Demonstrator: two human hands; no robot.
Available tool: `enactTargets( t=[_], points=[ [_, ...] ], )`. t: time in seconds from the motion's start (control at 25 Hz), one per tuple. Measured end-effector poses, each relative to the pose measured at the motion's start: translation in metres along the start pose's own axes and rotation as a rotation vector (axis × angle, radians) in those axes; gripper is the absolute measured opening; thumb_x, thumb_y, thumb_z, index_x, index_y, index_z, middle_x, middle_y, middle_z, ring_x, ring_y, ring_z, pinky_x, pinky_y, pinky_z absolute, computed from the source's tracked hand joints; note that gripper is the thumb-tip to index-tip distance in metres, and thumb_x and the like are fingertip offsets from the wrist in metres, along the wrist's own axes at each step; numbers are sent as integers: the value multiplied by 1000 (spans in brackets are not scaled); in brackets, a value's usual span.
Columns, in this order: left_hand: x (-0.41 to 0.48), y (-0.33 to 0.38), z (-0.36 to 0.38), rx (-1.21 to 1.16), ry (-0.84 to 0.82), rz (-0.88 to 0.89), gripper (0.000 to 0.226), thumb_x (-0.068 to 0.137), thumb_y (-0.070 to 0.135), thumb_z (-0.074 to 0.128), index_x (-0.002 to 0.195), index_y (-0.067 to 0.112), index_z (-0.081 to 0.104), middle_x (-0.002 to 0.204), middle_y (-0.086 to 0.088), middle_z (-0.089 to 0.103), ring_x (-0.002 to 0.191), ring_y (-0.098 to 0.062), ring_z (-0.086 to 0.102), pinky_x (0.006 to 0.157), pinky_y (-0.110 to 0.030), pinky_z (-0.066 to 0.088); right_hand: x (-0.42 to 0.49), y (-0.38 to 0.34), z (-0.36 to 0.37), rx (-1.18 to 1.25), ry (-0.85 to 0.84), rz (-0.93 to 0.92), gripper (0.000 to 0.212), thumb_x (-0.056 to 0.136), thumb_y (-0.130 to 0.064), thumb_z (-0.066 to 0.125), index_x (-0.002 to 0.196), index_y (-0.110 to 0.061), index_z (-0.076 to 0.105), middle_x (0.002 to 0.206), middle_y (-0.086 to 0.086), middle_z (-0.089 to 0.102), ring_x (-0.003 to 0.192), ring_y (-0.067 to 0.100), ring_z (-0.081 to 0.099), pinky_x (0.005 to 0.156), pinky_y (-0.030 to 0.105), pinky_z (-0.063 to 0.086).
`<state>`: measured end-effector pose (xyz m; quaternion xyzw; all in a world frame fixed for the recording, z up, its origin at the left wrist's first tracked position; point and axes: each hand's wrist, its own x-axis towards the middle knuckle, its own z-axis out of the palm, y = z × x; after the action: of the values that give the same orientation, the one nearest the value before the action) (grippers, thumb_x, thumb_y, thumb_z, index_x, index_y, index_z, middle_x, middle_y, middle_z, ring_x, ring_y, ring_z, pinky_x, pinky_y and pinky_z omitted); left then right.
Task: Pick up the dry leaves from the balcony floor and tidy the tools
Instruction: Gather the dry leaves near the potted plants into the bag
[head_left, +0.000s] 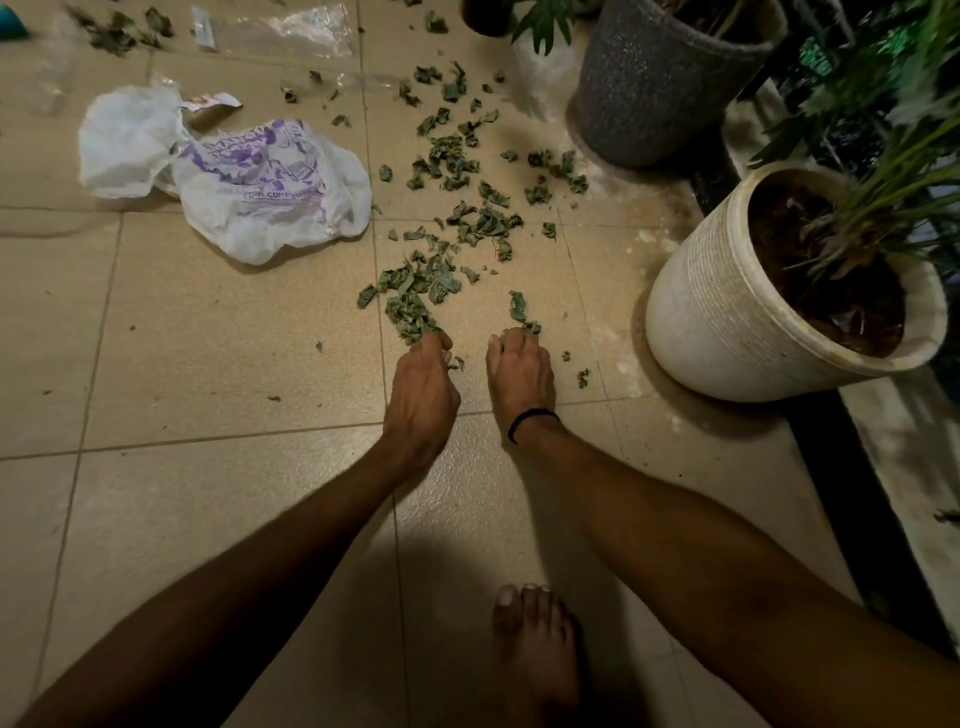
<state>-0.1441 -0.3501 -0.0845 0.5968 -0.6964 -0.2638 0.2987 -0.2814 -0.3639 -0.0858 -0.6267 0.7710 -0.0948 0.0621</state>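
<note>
**A:** Location of the dry leaves (413, 317)?

**B:** Scattered over the tiled floor (208, 338), from the speckled grey pot (649, 93) down to the hands. They are crumpled, curled flakes that look brittle.

**A:** Grip status?

**B:** Left hand (421, 395): grip narrow, fingers curled onto the nearest clump. Right hand (519, 374): fingers bent down at a small piece; whether it holds it, I cannot tell.

**A:** Why are both hands so low?

**B:** Probably to rake the pile together. The thin, crinkled plastic bag (234, 182) lies slack nearby, likely to receive it.
</note>
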Motion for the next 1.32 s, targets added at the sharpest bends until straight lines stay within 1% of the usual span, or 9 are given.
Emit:
enactTargets(
  t=[0.08,0.2,0.32,0.44,0.56,0.72,1.0,1.24,1.32],
  points=[
    [4,7,8,51,-55,57,15,104,11,38,107,12,52,92,-6,56,83,-22,52,69,-32,39,5,-2,-7,200,92,170,31,102,-23,39,107,0,59,103,20,62,94,34,58,76,37,43],
    [9,21,24,118,-145,92,35,107,32,37,127,7,51,105,-14,57,94,-27,52,81,-39,45,11,8,-20,506,215,454,35,101,-30,43,92,-2,61,80,12,62,74,27,56,63,30,34],
    [16,34,38,174,-173,118,42,107,32,37,140,7,43,112,-17,55,96,-28,51,84,-40,43,8,38,-34,499,279,537,34,99,-28,46,84,0,60,72,10,56,69,25,51,62,30,31],
    [40,46,44,171,-149,138,50,107,37,33,147,7,33,113,-17,53,94,-23,46,84,-37,41,-1,71,-35,377,258,579,32,96,-28,48,84,-1,58,75,13,57,74,29,55,63,31,32],
    [71,53,50,243,-141,126,71,100,63,27,148,10,27,114,-17,50,95,-24,44,85,-40,41,-10,84,-32,268,166,578,27,93,-29,47,95,-3,57,93,16,60,86,34,58,67,32,35],
    [82,55,70,517,-189,173,92,87,84,18,141,11,37,109,-16,49,90,-28,45,79,-44,42,-13,75,-30,240,110,553,27,93,-29,46,111,-9,48,111,16,53,90,35,57,72,34,39],
    [84,53,65,683,-201,358,32,108,32,37,115,10,59,102,-11,62,82,-24,60,69,-38,52,-17,69,-14,-40,152,337,46,98,-58,32,111,-18,50,106,9,49,76,29,57,63,36,47],
    [77,50,45,482,-251,169,16,106,11,43,109,3,56,93,-19,62,73,-34,62,60,-45,55,6,67,-5,-86,276,282,18,92,-19,65,83,-5,58,71,16,60,48,32,59,42,27,37],
    [79,43,41,408,-276,108,6,99,7,52,105,5,53,91,-15,58,66,-27,56,54,-39,52,17,62,-7,-69,270,355,11,92,-11,62,86,-1,60,72,19,64,55,34,64,44,30,44]
  ],
)
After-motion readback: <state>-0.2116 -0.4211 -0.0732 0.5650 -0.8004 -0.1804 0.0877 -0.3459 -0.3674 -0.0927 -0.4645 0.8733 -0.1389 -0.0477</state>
